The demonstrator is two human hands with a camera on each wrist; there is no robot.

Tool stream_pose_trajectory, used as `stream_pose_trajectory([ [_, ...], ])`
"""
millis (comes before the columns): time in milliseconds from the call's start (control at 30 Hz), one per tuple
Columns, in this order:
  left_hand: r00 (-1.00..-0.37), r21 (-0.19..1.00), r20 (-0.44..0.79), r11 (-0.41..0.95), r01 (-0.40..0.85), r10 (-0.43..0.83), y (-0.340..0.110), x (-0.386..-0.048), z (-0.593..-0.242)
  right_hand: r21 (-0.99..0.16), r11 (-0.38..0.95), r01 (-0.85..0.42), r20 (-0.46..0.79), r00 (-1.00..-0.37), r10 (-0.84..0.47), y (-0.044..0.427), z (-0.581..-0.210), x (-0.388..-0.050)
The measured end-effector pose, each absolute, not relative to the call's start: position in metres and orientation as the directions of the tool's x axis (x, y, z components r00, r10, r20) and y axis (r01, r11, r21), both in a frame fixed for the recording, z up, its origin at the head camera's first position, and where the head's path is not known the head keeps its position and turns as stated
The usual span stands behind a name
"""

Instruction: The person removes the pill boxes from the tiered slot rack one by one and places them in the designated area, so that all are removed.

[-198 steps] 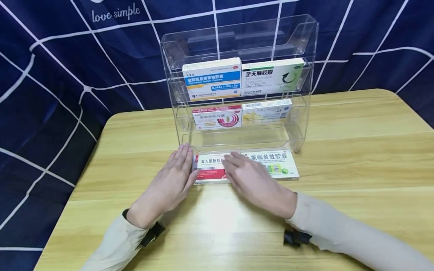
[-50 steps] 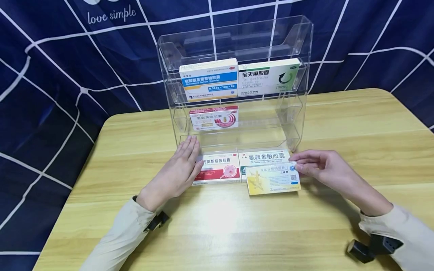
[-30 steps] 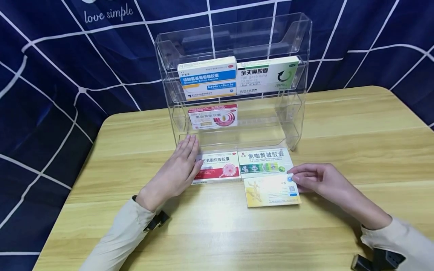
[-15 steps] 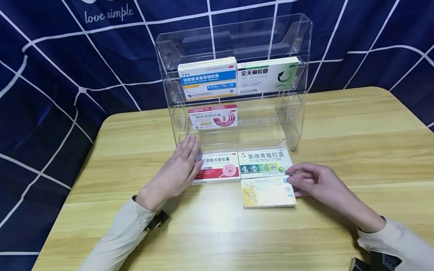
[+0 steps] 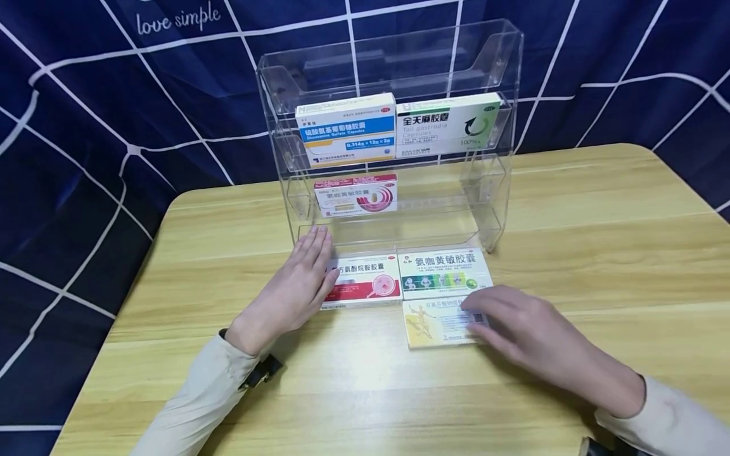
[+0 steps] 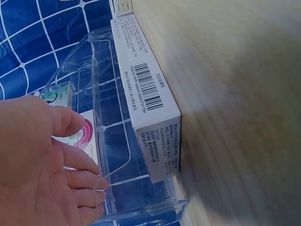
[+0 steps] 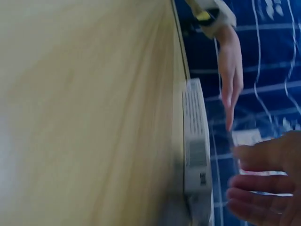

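Note:
In the head view my left hand [image 5: 285, 294] lies with straight fingers against the left end of a red-and-white box [image 5: 365, 285]. A green-and-white box [image 5: 445, 272] lies flat just right of it. In front of the green-and-white box a yellow-and-white box [image 5: 436, 324] lies flat, its right end partly covered by my right hand [image 5: 536, 332], whose fingers are loosely bent and do not grip it. The left wrist view shows my left hand [image 6: 42, 160] beside a white box side with a barcode [image 6: 148, 87]. My right hand [image 7: 268, 179] is blurred in the right wrist view.
A clear tiered rack [image 5: 496, 190] stands behind the flat boxes. Its upper tier holds a blue-and-white box [image 5: 348, 136] and a green-arrow box [image 5: 447, 130]; a pink-and-white box [image 5: 359, 196] stands lower, on the left. Dark blue curtain [image 5: 188, 95] hangs behind the wooden table [image 5: 599, 253].
The yellow-and-white box has come out of the rack's lower right and down onto the table. My right hand has let go of its right edge and shifted left over it.

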State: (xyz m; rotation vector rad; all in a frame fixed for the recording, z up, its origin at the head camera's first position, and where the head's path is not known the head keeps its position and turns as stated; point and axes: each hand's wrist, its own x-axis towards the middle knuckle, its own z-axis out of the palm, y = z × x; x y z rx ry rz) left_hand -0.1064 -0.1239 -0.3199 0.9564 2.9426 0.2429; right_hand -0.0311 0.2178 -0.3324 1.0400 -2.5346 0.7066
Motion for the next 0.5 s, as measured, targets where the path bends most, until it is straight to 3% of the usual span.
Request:
stream_pose_trajectory([
  [67, -0.811, 0.162, 0.009, 0.8, 0.578, 0.584, -0.124, -0.106, -0.319, -0.227, 0.609, -0.76, 0.424, -0.64, -0.641, 0.21, -0.332, -0.03],
  [167, -0.812, 0.177, -0.002, 0.8, 0.574, 0.583, -0.125, -0.105, -0.319, -0.169, 0.604, -0.779, 0.363, -0.619, -0.697, 0.202, -0.332, -0.027],
  [500, -0.807, 0.167, 0.021, 0.793, 0.585, 0.591, -0.125, -0.106, -0.319, -0.111, 0.664, -0.739, 0.315, -0.66, -0.682, 0.195, -0.331, -0.024],
])
